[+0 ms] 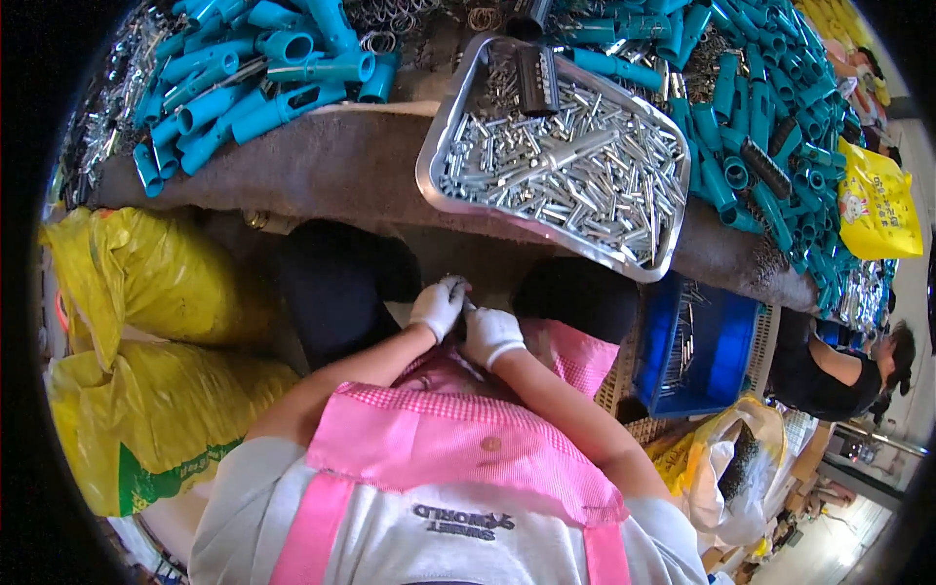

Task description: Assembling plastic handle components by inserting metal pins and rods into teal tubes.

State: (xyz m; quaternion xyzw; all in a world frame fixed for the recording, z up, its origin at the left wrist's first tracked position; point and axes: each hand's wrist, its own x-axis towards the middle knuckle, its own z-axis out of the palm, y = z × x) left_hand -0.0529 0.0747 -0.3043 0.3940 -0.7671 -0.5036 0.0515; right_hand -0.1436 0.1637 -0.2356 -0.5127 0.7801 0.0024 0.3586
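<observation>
Both hands wear white gloves and meet over my lap, between my dark-trousered knees. My left hand is closed, its fingertips pinched together. Just to its right and a little nearer me, my right hand is closed too, with its thumb side toward the left hand. Whatever sits between the fingers is too small and shaded to make out. Beyond the hands, at the table's front edge, a metal tray holds many small silver pins. A black ribbed cylinder leans inside its far left part.
Heaps of teal plastic tubes lie left and right of the tray on the brown-covered table. Yellow sacks stand at my left. A blue bin with metal rods is at my right. Another person sits farther right.
</observation>
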